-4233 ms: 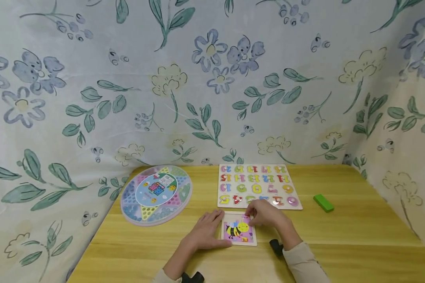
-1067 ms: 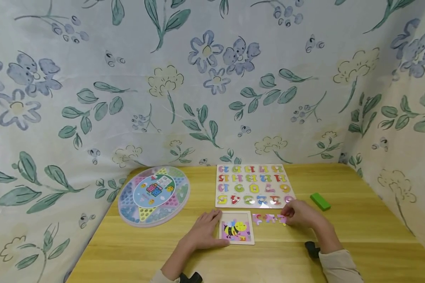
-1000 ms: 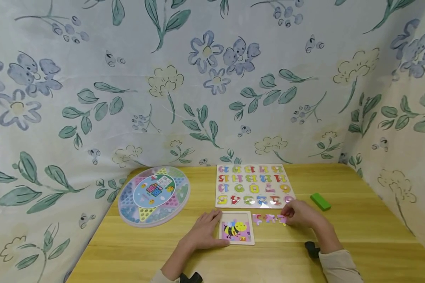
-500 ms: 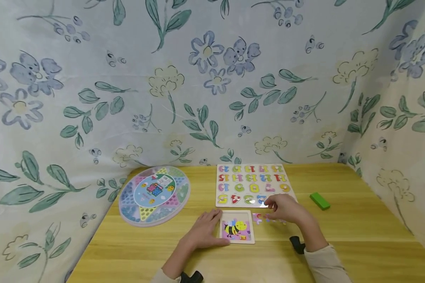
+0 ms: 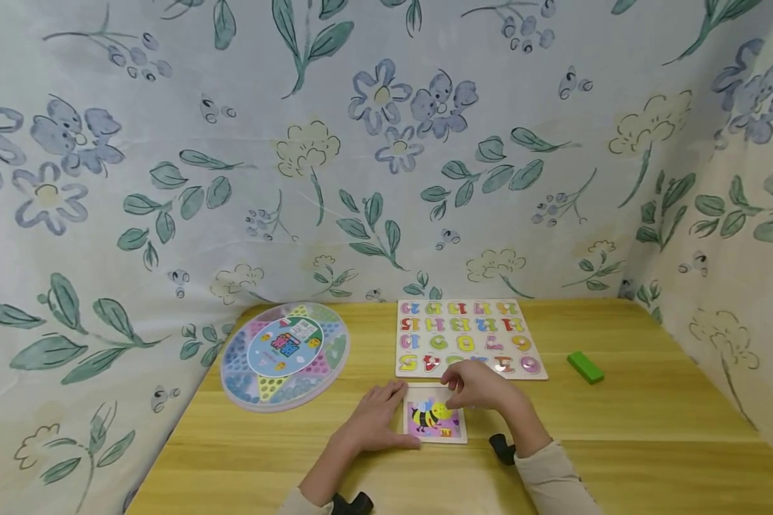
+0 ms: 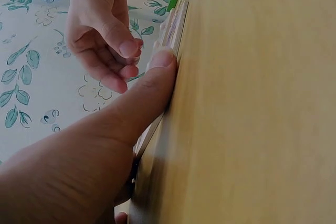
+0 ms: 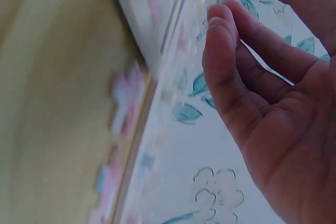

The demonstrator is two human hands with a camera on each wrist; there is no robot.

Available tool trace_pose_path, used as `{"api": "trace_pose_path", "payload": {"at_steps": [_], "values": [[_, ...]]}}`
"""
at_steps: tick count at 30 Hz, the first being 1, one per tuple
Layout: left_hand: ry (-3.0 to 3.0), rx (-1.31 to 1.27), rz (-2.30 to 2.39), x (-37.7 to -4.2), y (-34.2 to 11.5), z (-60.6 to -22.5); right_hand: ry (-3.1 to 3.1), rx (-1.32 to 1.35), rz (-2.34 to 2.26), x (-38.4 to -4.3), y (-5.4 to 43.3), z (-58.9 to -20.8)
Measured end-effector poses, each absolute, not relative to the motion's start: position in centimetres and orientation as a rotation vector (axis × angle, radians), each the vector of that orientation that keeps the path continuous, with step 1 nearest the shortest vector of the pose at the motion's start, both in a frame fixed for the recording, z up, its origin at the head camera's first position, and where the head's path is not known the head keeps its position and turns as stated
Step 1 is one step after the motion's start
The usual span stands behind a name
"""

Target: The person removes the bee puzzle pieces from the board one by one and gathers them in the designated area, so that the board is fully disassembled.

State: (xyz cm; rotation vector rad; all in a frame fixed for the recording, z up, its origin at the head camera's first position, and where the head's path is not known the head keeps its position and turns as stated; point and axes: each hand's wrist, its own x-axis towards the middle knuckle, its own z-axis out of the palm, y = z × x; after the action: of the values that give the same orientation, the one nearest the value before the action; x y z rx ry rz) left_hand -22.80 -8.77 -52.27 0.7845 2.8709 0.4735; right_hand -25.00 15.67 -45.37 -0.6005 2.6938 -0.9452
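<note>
A small bee jigsaw puzzle (image 5: pixel 433 418) in a wooden frame lies on the table; bare backing shows along its top. My left hand (image 5: pixel 375 423) rests along the frame's left side, thumb at the lower corner and straight fingers at the upper one. In the left wrist view the left thumb (image 6: pixel 149 90) lies along the frame's edge. Above the puzzle's upper right part hovers my right hand (image 5: pixel 479 386), fingers bent, with nothing visible between them in either wrist view. Loose pink jigsaw pieces (image 7: pixel 127 98) lie beside the frame in the right wrist view; in the head view the right hand mostly hides them.
Just behind the puzzle lies a number board (image 5: pixel 451 342). A round star-patterned game board (image 5: pixel 335 347) is at the left, and a green block (image 5: pixel 585 367) at the right. A floral cloth (image 5: pixel 386 214) hangs behind the table.
The right hand first went from the frame out to a row of loose pieces at the right, then came back left over the puzzle. The left hand has stayed at the frame.
</note>
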Motion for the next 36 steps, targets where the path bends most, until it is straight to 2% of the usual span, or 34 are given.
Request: {"api": "trace_pose_path", "payload": {"at_steps": [11, 36], "values": [[2.863, 0.796, 0.490, -22.7, -8.4, -52.3, 2.586, -0.808, -0.934, -25.1, 12.3, -47.4], [2.861, 0.778, 0.503, -22.8, -8.7, -52.0, 2.614, -0.797, -0.860, -25.1, 10.8, -47.9]]}}
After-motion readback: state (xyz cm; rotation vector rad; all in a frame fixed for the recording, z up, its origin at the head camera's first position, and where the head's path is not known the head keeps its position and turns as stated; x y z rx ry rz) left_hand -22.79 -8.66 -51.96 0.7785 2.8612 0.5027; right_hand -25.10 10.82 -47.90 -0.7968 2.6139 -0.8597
